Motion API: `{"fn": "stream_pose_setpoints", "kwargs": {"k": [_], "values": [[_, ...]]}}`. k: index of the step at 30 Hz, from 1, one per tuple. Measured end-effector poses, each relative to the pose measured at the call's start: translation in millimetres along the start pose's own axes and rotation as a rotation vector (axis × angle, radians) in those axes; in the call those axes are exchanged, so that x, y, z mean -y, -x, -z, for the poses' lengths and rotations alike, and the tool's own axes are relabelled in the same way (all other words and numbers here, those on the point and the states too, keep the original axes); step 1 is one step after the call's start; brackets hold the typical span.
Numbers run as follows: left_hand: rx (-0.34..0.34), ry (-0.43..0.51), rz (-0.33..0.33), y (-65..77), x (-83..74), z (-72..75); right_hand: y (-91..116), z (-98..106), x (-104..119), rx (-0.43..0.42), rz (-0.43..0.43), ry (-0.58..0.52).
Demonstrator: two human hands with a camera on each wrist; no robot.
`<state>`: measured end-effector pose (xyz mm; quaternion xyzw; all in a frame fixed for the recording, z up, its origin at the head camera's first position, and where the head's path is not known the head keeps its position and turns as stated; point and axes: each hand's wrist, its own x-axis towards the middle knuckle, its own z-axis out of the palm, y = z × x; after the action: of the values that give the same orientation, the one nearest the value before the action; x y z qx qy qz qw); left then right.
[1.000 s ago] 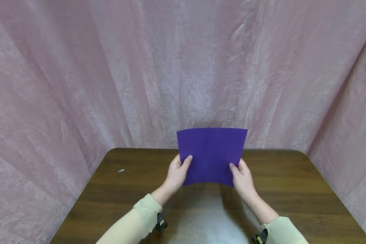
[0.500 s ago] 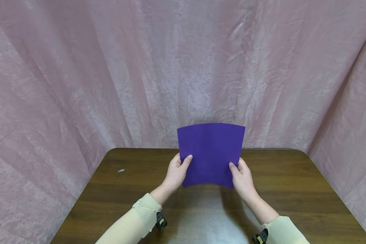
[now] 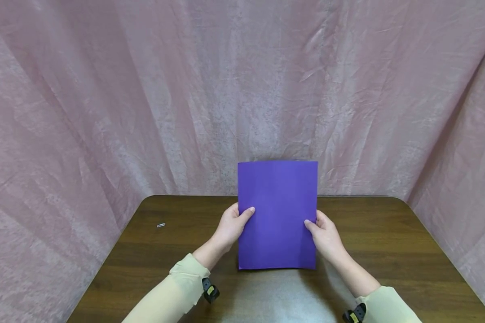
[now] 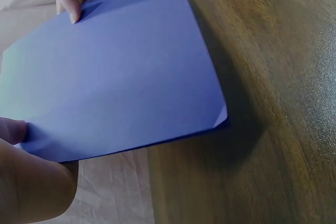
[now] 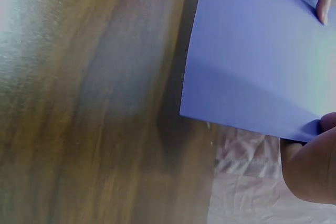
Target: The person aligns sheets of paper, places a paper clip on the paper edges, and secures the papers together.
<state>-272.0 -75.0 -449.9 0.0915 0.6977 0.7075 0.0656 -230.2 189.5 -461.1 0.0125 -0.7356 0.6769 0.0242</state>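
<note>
Left grip (image 3: 231, 225) and right grip (image 3: 327, 235) pinch purple paper (image 3: 278, 215), paperclip (image 3: 160, 225) well apart.

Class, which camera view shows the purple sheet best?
The head view: all four corners of the purple sheet show. The left wrist view shows it slanted, one bent corner close up; the right wrist view crops it at top and right.
</note>
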Motion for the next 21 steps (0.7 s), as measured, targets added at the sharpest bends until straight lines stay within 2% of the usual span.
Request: {"fn": "stream_pose_setpoints", "kwargs": {"k": [7, 13, 21], "values": [[0.013, -0.005, 0.081, 0.8, 5.6, 4.6, 6, 3, -3, 0.077, -0.095, -0.054], [0.023, 0.024, 0.146, -1.2, 17.4, 6.4, 8, 3, -7, 0.096, -0.133, -0.059], [0.019, 0.043, 0.184, 0.6, 32.3, 5.2, 12, 1, -17, 0.095, -0.172, -0.056]]}}
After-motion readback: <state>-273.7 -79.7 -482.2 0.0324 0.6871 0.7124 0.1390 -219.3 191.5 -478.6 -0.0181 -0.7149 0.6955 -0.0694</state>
